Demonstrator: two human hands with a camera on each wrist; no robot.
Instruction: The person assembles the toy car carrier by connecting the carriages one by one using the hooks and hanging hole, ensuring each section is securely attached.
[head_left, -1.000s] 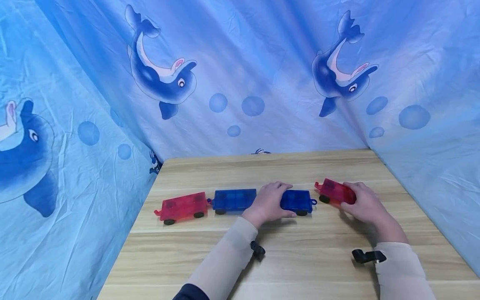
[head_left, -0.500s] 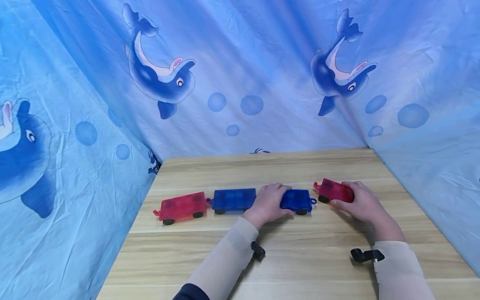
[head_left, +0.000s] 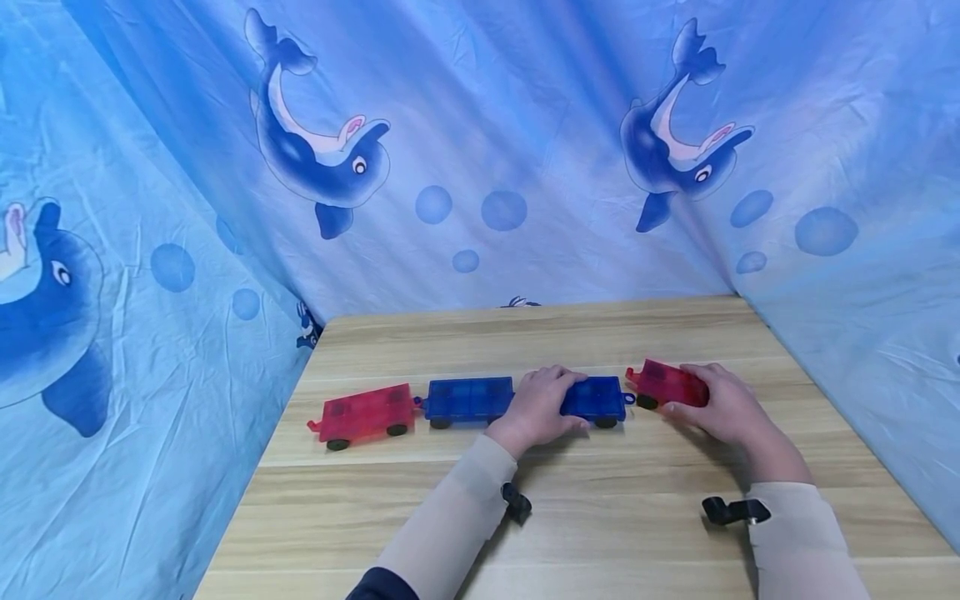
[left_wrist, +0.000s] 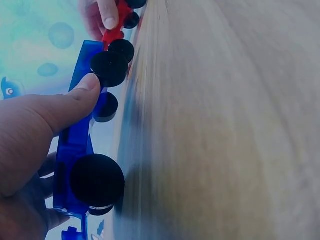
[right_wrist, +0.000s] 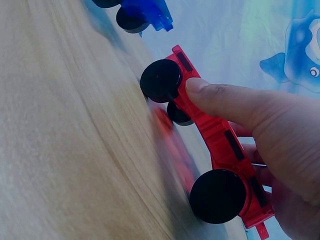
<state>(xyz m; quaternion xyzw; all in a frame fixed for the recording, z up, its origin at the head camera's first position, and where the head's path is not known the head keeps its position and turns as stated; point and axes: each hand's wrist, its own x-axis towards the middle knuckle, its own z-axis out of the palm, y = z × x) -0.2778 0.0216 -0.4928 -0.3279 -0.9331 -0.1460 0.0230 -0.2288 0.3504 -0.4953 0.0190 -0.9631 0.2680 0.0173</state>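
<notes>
My left hand grips a see-through blue toy train car with black wheels, covering its left part. In the left wrist view its thumb presses the blue car's side, with the fingers beneath. My right hand holds a red toy train car at its right end, thumb on the near side. This red car is tilted, its wheels apart from the tabletop in the right wrist view. Its hook sits close above the blue car's ring.
A second blue car stands left of my left hand. Further left is another red car, with the blue car's ring end right at its edge. All are on a wooden table, backed by a blue dolphin-print curtain.
The held red car has shifted slightly left, and the held blue car slightly right, so hook and ring are closer. The two cars at left stay in place.
</notes>
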